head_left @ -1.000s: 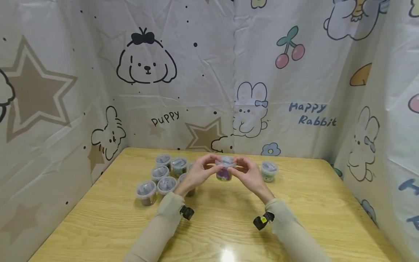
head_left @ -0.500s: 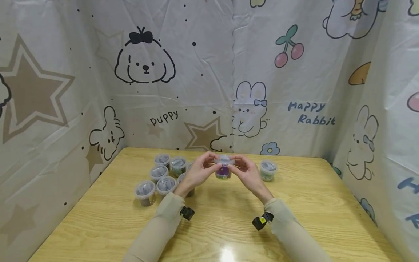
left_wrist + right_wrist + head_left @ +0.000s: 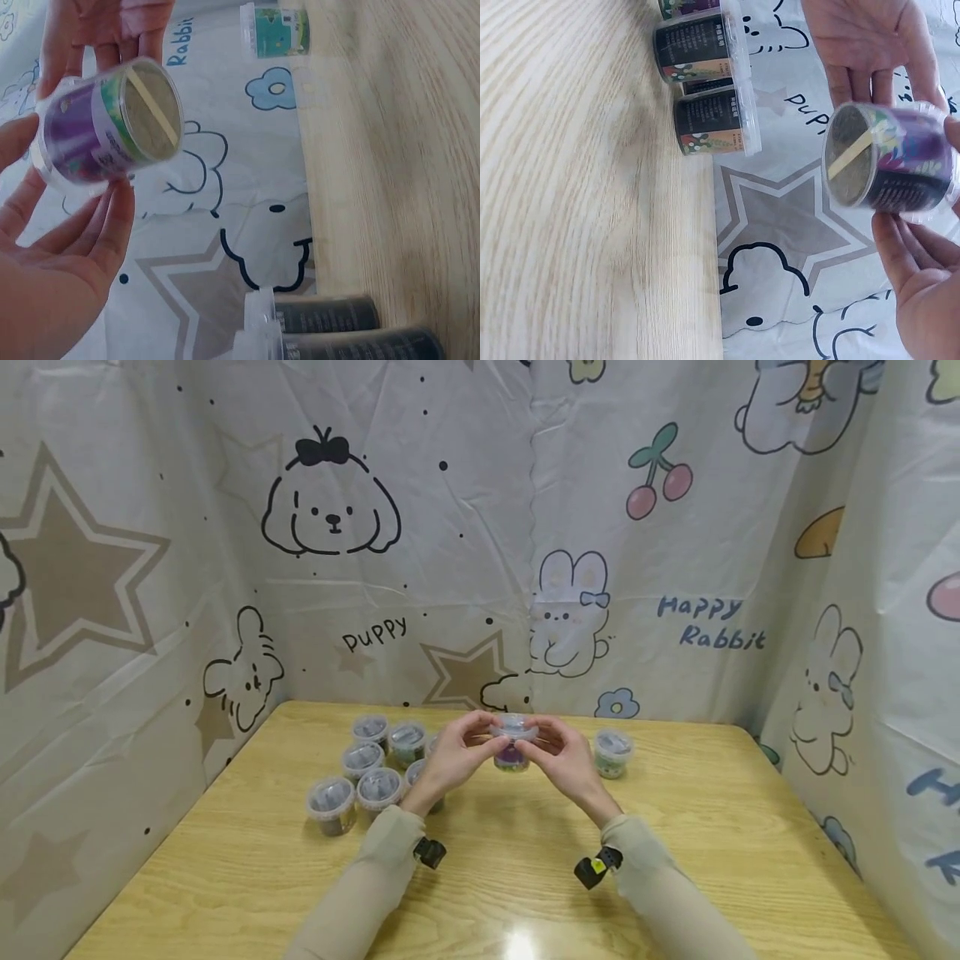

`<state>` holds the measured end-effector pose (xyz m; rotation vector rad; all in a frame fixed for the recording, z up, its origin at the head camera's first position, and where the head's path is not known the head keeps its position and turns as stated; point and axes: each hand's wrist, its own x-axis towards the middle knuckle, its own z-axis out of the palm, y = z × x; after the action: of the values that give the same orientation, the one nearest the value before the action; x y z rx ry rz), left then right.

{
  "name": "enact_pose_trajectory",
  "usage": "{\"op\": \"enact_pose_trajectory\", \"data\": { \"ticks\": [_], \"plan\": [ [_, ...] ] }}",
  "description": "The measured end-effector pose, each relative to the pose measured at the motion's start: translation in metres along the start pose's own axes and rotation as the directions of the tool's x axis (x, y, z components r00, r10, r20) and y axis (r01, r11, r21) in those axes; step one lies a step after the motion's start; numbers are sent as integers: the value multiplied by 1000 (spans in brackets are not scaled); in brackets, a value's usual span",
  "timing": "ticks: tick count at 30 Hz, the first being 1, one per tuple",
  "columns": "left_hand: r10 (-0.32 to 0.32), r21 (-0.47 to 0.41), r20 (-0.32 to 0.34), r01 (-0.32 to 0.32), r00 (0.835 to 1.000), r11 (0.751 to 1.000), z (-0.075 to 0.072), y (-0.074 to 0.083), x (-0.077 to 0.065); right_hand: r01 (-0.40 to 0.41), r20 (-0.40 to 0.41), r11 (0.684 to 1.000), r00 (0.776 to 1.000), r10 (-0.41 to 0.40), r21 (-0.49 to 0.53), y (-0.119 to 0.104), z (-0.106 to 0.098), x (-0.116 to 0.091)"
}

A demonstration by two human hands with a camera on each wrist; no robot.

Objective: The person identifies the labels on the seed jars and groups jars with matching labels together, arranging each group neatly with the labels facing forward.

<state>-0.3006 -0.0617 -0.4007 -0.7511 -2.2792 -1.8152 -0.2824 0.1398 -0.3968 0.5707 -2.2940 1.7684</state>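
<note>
Both hands hold up a small clear plastic tub (image 3: pixel 512 757) with a purple printed label, over the far part of the table. My left hand (image 3: pixel 459 760) grips its left side near the lid, thumb at the front. On the other side my right hand (image 3: pixel 564 762) grips it in the same way, fingers behind. The left wrist view shows the tub (image 3: pixel 79 142) tilted, a grey-brown filling and a pale flat stick (image 3: pixel 154 107) visible through its base. In the right wrist view the dark text panel of the tub (image 3: pixel 904 191) shows.
Several lidded tubs (image 3: pixel 332 806) stand grouped on the table (image 3: pixel 495 877) at the left, partly behind my left forearm. One tub with a green label (image 3: pixel 612 755) stands right of my right hand. A printed cloth (image 3: pixel 450 527) hangs around the table's back and sides.
Both hands keep their grip on the tub at nearly the same place. The right thumb has shifted slightly left across the tub's front. The head view has moved a little.
</note>
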Motion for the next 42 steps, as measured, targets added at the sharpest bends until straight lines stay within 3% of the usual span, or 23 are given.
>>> {"op": "enact_pose_trajectory", "data": {
  "ticks": [7,12,18,27,34,42],
  "plan": [
    [-39,-97,81,47,996,994,-3,-2,0,10,16,1000,1000,-10,24,20,-3,3],
    [-36,-91,37,39,999,995,-3,-1,2,26,30,999,999,-27,27,19,-4,4],
    [-38,-92,-7,38,999,995,-2,-1,3,-15,7,1000,1000,15,2,15,-3,6],
    [-13,-4,-70,13,997,1000,1,-1,1,-26,-14,999,1000,26,-35,15,1,6],
    [-32,-53,-7,32,999,998,-3,1,1,-36,-42,999,998,37,21,19,-2,6],
    [-125,-87,94,133,988,987,-8,8,2,-24,35,999,999,23,43,16,-9,6]
  ]
}}
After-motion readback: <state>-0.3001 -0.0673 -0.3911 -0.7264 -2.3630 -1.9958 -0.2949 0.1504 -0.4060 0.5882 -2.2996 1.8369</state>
